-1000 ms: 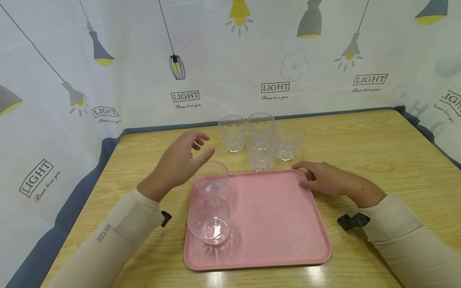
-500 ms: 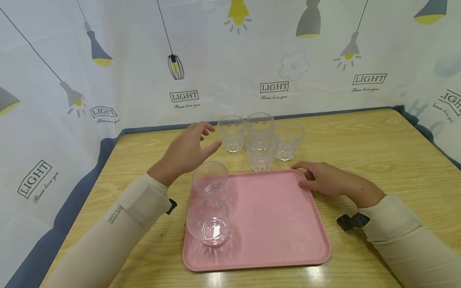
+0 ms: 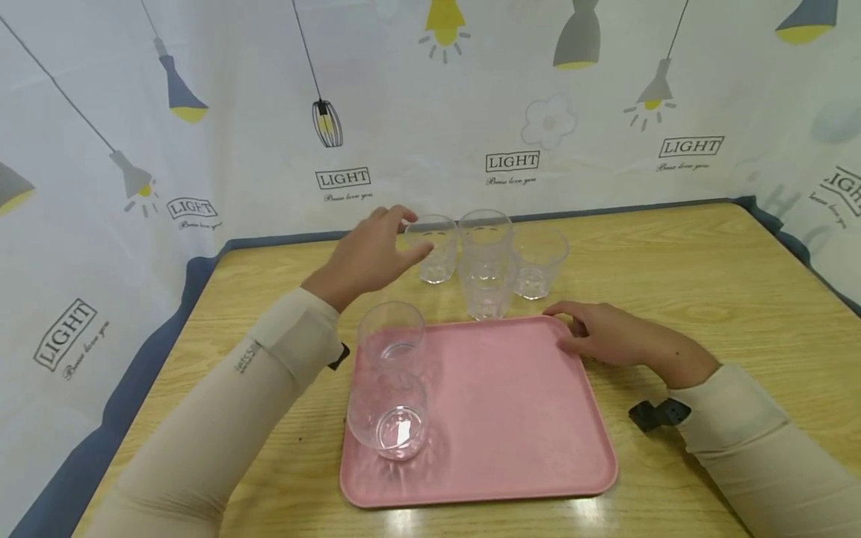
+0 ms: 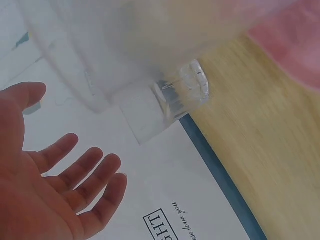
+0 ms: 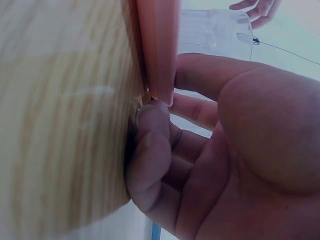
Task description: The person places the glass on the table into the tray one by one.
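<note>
At the near side of the worktop (image 3: 282,478), a pink tray (image 3: 518,418) carries a near glass (image 3: 400,433) and a second glass (image 3: 393,340) along its left. Its far right corner sits between the right hand's (image 3: 608,332) gripping thumb and curled fingers. Farther left, the left hand (image 3: 370,250) hovers, fingers parted and holding nothing, just beside the far left glass (image 3: 440,269); three more glasses (image 3: 487,291) stand right of that.

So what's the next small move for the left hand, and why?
I'd probably ease the left hand slightly rightward and curl it round the leftmost back glass: it's open beside that glass, not yet gripping, while the right hand grips a far corner of the pink tray.
</note>
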`<action>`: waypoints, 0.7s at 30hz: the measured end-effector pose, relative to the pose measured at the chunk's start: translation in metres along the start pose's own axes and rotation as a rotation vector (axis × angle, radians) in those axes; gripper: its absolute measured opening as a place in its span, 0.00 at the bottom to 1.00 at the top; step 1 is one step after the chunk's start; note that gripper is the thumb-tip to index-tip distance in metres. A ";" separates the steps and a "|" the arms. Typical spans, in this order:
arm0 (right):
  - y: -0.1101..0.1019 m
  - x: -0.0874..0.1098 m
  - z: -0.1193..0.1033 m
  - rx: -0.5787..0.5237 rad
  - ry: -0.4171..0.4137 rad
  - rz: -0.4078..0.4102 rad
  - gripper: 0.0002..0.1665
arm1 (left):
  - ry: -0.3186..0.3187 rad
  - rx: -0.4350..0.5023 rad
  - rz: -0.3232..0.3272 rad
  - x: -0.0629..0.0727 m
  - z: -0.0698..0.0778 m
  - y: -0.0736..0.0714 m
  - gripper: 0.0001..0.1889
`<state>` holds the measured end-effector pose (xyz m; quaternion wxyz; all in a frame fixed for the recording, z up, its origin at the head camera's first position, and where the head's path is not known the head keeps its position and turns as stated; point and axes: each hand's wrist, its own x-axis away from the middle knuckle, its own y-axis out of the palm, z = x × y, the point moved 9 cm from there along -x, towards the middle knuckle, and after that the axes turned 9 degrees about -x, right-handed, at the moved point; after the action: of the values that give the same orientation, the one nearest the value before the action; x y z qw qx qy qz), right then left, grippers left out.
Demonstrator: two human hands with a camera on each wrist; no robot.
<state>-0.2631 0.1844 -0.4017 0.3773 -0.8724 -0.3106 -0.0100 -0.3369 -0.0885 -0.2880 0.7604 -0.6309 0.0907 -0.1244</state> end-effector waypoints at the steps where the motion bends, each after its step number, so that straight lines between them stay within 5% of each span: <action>1: 0.000 0.000 0.000 -0.003 -0.001 0.000 0.31 | -0.003 -0.003 -0.007 -0.002 0.001 0.000 0.33; 21: -0.001 0.000 0.001 0.006 -0.009 0.004 0.31 | -0.032 -0.105 -0.114 -0.022 0.006 0.003 0.37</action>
<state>-0.2640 0.1858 -0.4019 0.3785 -0.8719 -0.3106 -0.0044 -0.3556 -0.0762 -0.2902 0.7192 -0.6761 0.0490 -0.1526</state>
